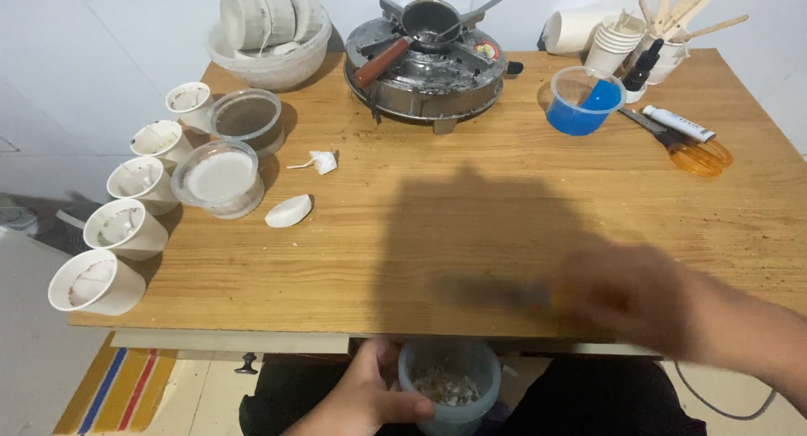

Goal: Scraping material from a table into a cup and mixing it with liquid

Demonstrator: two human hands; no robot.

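Table: a wooden top (471, 226), pale brown, scattered with crumbs.
Left edge: 5 white paper cups (126, 226) in a curved row.
Beside them: 2 clear round tubs (227, 154), 1 white inside, 1 dark.
Back left: a bowl of stacked white cups (267, 34).
Back centre: a round metal stove (429, 66) bearing a small pan.
Right: a blue-filled tub (578, 101), orange-handled scissors (693, 154), a white tube (679, 123).

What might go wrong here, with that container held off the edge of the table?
The left hand holds the small clear container of crumbs below the table's edge, with nothing under it; a slip may spill it. The right hand is blurred with motion and could knock it. The paper cups along the left edge look easy to tip off.
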